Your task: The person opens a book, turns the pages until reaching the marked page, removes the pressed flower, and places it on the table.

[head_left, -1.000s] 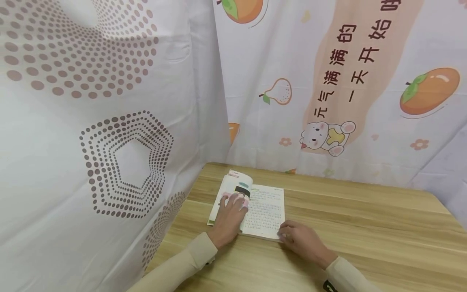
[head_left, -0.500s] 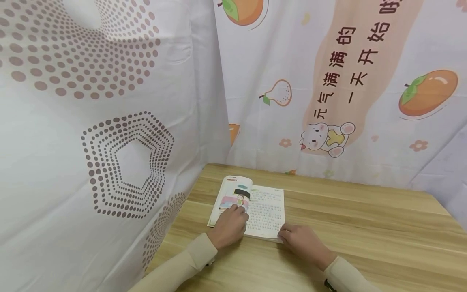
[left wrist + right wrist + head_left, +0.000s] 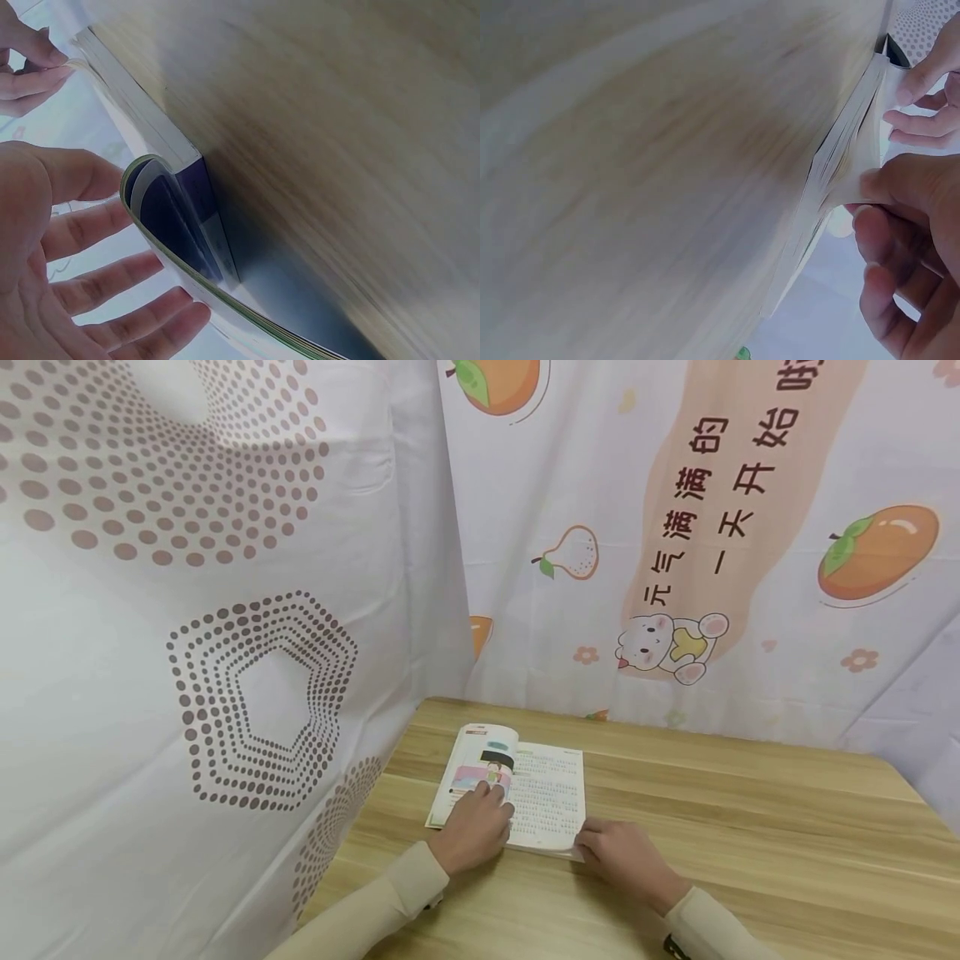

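Note:
An open book (image 3: 546,797) lies on the wooden table, a colour picture on its left page and printed text on the right. My left hand (image 3: 474,829) rests on the lower left page beside the spine; the left wrist view shows its fingers (image 3: 97,285) loosely extended against the curved pages. At the book's lower right corner, my right hand (image 3: 624,862) pinches page edges. In the right wrist view, thumb and forefinger of the right hand (image 3: 919,240) hold the page corner (image 3: 859,187), bent up from the stack beneath.
The wooden table (image 3: 750,827) extends to the right of the book. A white curtain with dot patterns (image 3: 262,693) hangs close on the left. Behind the table hangs another curtain with fruit and writing (image 3: 592,652).
My left hand has slid down the left page towards its lower edge, uncovering more of the picture. The right hand stays at the lower right corner, shifting only slightly.

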`<state>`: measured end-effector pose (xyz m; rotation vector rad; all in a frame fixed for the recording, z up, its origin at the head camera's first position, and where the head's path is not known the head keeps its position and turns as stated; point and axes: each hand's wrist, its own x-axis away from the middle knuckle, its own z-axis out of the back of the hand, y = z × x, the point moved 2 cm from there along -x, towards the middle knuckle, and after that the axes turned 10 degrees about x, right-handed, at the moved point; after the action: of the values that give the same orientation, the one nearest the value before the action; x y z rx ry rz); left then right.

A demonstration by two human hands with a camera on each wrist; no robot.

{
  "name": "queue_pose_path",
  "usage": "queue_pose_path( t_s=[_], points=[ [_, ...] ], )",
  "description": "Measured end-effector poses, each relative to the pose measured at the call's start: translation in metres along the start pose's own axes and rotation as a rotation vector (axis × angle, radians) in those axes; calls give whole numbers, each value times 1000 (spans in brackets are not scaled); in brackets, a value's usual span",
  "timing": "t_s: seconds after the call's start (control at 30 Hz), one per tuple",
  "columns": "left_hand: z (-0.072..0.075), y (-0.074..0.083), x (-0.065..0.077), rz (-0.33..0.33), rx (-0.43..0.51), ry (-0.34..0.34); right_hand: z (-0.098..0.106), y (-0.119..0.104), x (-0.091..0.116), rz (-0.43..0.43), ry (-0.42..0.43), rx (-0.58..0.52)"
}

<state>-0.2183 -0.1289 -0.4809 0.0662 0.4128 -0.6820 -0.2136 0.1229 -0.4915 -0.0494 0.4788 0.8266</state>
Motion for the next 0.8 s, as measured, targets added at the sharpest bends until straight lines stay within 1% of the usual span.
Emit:
queue_pose_path(
  t_s=[0.13,0.27,0.33,0.43,0.53,0.7,0.8],
  points=[
    [3,1,0,-13,-8,27,0,1,-1,-22,18,-14],
    [1,2,-1,-7,-28,2,3,2,-2,-56,49,-50],
    [0,3,-1,1,-35,-15,4,3,-2,-87,51,-84],
    [-3,2,0,5,-42,-20,5,5,-1,-137,58,-140],
    [-4,2,0,-2,-48,-4,5,7,-1,-168,98,-184],
    [-5,1,-1,-17,-63,22,5,8,0,-185,185,-226],
    [-6,1,-2,-21,-75,39,4,9,1,-223,193,-236]
  ],
)
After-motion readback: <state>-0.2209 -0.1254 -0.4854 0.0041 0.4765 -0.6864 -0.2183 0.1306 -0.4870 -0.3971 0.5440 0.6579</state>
